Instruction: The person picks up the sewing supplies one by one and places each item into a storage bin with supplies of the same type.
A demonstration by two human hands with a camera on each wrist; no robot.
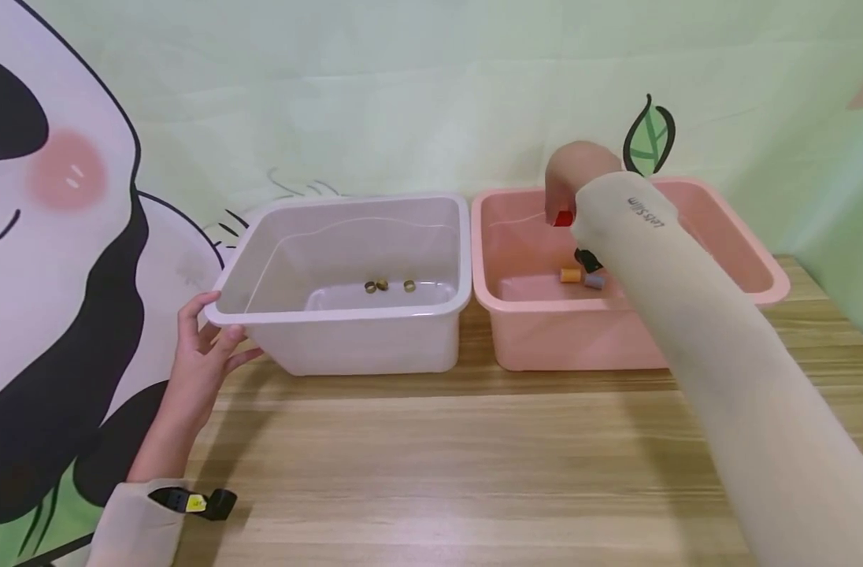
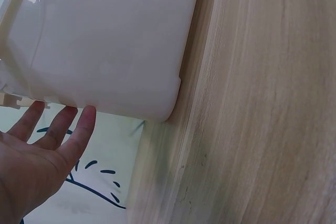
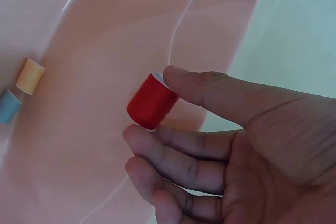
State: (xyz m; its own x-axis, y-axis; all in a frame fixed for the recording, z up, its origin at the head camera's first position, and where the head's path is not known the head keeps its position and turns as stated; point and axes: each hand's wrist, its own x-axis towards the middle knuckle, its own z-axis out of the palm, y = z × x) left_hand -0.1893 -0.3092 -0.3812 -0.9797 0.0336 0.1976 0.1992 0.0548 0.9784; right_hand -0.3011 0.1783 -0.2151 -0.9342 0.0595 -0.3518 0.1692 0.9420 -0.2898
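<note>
My right hand [image 1: 576, 177] pinches a spool of red thread [image 3: 153, 101] between thumb and fingertips, above the inside of the pink plastic basin [image 1: 580, 339]. On that basin's floor lie a spool of orange thread [image 1: 570, 276] and a spool of grey-blue thread [image 1: 594, 281], close together. To the left, my left hand [image 1: 205, 354] holds the near left corner of a white plastic basin [image 1: 361, 342], thumb at the front rim and fingertips against the side. Three small brass-coloured rings [image 1: 382, 284] lie inside the white basin.
Both basins stand side by side on a wood-grain table [image 1: 460, 472], their rims almost meeting. Close behind them hangs a pale green cloth [image 1: 403, 94] printed with a panda and leaves. A strap with a small black camera [image 1: 221, 504] sits on the left wrist.
</note>
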